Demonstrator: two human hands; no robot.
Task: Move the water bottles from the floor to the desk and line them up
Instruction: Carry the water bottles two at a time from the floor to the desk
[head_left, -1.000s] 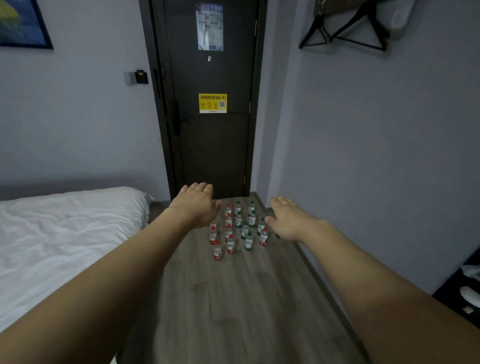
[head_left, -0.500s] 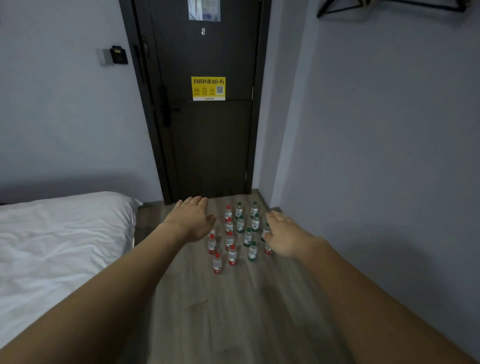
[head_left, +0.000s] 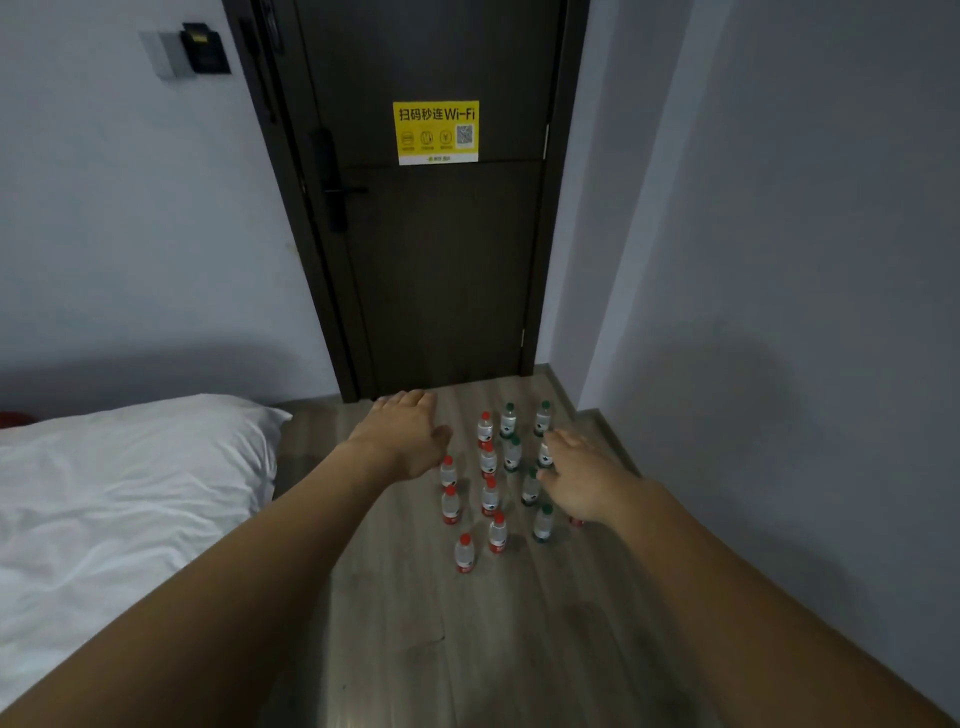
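My left hand (head_left: 402, 439) and right hand (head_left: 582, 480) reach out spread and empty over the bottles (head_left: 491, 488) standing clustered on the floor (head_left: 467, 649) by the door (head_left: 436, 234), so next I must lower and grip one.

I count seven red-capped bottles (head_left: 490, 496) standing on the floor (head_left: 467, 649) in front of me, and five green-capped bottles (head_left: 509, 420) beside them. One more bottle (head_left: 544, 454) has its cap hidden behind my fingers, so I cannot tell its colour. A scrap of red label (head_left: 575, 519) shows under my right wrist, perhaps a fourteenth bottle. Two hands are out over them, my left (head_left: 405, 439) and my right (head_left: 582, 483). There is one door (head_left: 441, 260) with one yellow sticker (head_left: 435, 132), and one bed (head_left: 104, 493).
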